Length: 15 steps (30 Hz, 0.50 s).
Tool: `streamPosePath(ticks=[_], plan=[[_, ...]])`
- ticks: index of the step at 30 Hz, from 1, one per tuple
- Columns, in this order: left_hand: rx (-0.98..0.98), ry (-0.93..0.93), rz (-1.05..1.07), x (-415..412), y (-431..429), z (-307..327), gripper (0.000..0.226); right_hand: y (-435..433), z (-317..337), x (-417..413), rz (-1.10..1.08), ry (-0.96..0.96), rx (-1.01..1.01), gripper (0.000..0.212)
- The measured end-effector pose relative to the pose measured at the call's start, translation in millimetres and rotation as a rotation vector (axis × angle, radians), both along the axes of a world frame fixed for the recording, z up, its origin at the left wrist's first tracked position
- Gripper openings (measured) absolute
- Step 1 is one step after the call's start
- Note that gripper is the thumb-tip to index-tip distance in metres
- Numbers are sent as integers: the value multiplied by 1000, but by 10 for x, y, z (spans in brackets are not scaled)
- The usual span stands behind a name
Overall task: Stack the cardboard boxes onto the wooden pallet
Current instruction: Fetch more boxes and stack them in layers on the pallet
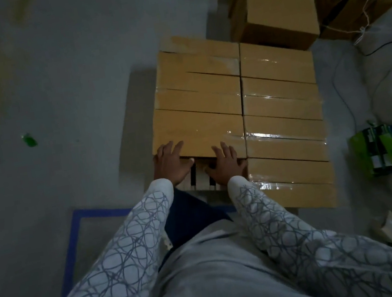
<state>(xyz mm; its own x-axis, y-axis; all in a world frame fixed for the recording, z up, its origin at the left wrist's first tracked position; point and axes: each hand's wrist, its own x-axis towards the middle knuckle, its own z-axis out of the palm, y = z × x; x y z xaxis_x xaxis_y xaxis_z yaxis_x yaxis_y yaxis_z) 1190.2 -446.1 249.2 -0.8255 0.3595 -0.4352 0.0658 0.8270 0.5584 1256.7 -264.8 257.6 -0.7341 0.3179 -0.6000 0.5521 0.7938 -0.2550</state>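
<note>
Head view: cardboard box (197, 127), flat oblong, matte tan, glossy tape seam; long axis crosswise to the fingers (176, 148). Left hand (172, 164) and right hand (226, 164), fingers spread, rest flat on its near edge. Pale slatted wooden pallet (201, 176) shows just beneath the palms.

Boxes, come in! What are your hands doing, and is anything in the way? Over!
Left hand and right hand flat on near edge of front-left box. Pallet slats bare beneath the hands. Nothing in the way. Over.
</note>
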Motion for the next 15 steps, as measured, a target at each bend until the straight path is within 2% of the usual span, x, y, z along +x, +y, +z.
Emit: streamPosePath(ticks=[6,11,15], plan=[[21,38,-58,-1036,-501,-139,75,-634,-200,-1001,-19,-13,42,78],[-79,1,-137,-2311,-1241,-74,71,-1208,-292,-2135,-119,-21,24,77],[-116,15,-176,-3427,-1757,31,74,-1521,-147,-3087,-74,19,33,77]])
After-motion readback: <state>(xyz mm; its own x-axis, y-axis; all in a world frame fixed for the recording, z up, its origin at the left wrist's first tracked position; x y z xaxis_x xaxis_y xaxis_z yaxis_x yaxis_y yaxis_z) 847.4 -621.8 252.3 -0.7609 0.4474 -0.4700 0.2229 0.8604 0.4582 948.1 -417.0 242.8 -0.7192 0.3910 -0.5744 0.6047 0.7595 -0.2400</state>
